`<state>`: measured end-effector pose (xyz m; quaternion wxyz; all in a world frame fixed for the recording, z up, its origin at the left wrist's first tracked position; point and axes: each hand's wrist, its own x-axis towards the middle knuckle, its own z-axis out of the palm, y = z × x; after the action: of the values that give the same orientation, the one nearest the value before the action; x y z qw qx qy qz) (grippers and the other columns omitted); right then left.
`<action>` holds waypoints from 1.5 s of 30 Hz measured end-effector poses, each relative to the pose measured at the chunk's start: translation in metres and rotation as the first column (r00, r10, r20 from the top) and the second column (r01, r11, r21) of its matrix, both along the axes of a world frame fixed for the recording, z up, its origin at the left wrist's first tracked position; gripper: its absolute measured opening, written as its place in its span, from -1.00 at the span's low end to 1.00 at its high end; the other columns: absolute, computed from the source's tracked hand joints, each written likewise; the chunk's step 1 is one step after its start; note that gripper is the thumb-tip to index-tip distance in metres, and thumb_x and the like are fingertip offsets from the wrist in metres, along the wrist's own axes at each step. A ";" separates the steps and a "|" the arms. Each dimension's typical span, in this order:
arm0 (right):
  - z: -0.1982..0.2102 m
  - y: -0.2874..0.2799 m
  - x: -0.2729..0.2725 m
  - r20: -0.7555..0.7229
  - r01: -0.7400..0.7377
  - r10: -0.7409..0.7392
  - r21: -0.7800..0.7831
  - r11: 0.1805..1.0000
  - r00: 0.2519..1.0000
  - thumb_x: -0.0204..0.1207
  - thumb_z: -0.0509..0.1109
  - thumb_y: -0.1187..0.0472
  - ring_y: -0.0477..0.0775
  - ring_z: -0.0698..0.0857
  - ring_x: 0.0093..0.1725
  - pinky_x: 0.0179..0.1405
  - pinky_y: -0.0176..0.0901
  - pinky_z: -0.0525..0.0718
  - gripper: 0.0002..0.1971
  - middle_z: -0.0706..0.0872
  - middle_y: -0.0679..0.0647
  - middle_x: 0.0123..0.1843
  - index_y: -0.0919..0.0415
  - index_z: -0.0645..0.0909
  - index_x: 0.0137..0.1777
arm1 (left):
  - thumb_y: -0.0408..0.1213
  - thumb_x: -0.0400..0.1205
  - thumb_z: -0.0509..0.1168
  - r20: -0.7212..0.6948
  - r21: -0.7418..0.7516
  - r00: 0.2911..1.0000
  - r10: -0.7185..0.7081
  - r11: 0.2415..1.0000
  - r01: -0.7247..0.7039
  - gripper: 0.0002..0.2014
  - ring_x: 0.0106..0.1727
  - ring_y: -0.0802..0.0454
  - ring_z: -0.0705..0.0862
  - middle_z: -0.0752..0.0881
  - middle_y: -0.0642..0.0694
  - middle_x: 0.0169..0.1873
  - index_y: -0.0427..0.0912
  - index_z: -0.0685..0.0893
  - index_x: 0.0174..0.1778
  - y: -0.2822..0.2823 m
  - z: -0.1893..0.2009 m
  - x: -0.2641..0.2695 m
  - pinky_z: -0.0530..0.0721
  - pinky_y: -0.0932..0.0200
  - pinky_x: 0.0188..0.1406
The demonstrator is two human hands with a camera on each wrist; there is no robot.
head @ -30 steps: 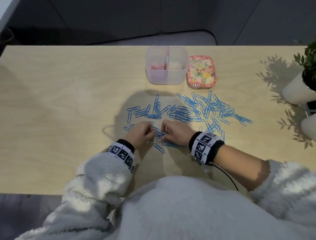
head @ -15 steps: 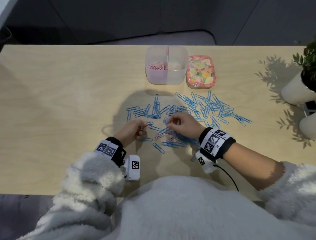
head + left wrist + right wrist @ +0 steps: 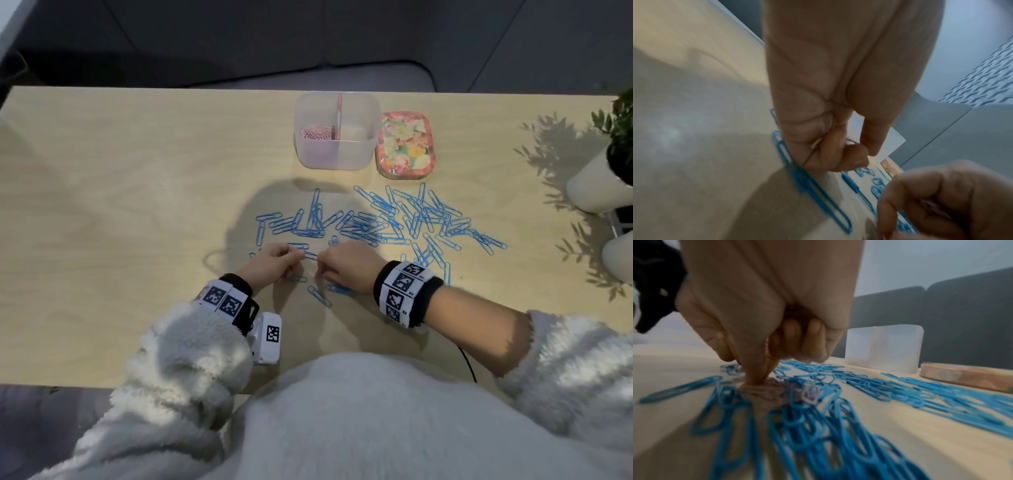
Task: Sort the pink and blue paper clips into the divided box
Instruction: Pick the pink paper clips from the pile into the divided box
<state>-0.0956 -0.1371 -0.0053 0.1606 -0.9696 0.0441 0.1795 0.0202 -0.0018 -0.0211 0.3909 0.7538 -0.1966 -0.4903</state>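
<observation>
Many blue paper clips (image 3: 383,222) lie spread over the wooden table (image 3: 137,171). The clear divided box (image 3: 337,157) stands behind them, with pink paper clips (image 3: 317,133) in its left compartment. My left hand (image 3: 298,255) rests at the near edge of the spread, fingers curled, pinching a thin pink clip (image 3: 851,142). My right hand (image 3: 320,270) is just beside it. In the right wrist view, the right hand (image 3: 758,379) has thumb and forefinger pressed down together on a small cluster of pink clips (image 3: 772,389) among blue ones (image 3: 797,426).
The box's flowered lid (image 3: 406,144) lies right of the box. White plant pots (image 3: 596,185) stand at the table's right edge. A white wrist device (image 3: 269,337) rests on the table near my left sleeve. The table's left half holds nothing.
My right hand has drawn back left and toward me, onto the pink clips that lay between the hands. The left hand has barely shifted.
</observation>
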 end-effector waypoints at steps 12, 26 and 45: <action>0.018 -0.046 -0.009 0.006 0.357 -0.414 0.493 0.793 0.910 0.48 0.37 0.30 -0.03 0.48 -0.34 -0.36 -0.29 0.33 -0.91 0.57 0.03 -0.33 0.29 0.57 -0.22 | -0.21 0.63 0.19 0.385 -0.167 0.922 0.027 0.985 0.041 -0.76 -0.32 -0.02 0.50 0.56 -0.09 -0.41 -0.12 0.51 -0.38 -0.124 0.069 0.071 0.46 0.17 -0.31; 0.062 -0.131 0.077 0.175 0.496 -0.634 0.481 0.723 0.754 0.55 0.27 0.33 -0.04 0.56 -0.28 -0.21 -0.21 0.51 -0.85 0.58 0.14 -0.26 0.45 0.58 -0.12 | -0.09 0.50 0.05 0.336 -0.283 0.919 0.207 0.953 -0.111 -0.77 -0.19 -0.03 0.46 0.45 -0.09 -0.40 0.01 0.39 -0.47 -0.183 0.062 0.096 0.48 0.04 -0.09; 0.063 -0.124 0.131 0.009 0.464 -0.730 0.766 0.444 0.684 0.51 0.00 0.60 0.07 0.46 0.34 0.20 -0.06 0.65 -0.42 0.44 0.20 0.26 0.27 0.27 0.53 | -0.37 0.62 0.22 0.439 -0.145 0.898 -0.029 0.984 0.103 -0.85 0.13 0.04 0.58 0.65 -0.08 0.06 -0.11 0.65 0.03 -0.052 0.027 0.013 0.53 0.17 0.09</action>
<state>0.0353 -0.2610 0.0573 0.5801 -0.7599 0.2874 -0.0579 0.0328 -0.0538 0.0064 0.3811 0.8021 -0.3442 -0.3047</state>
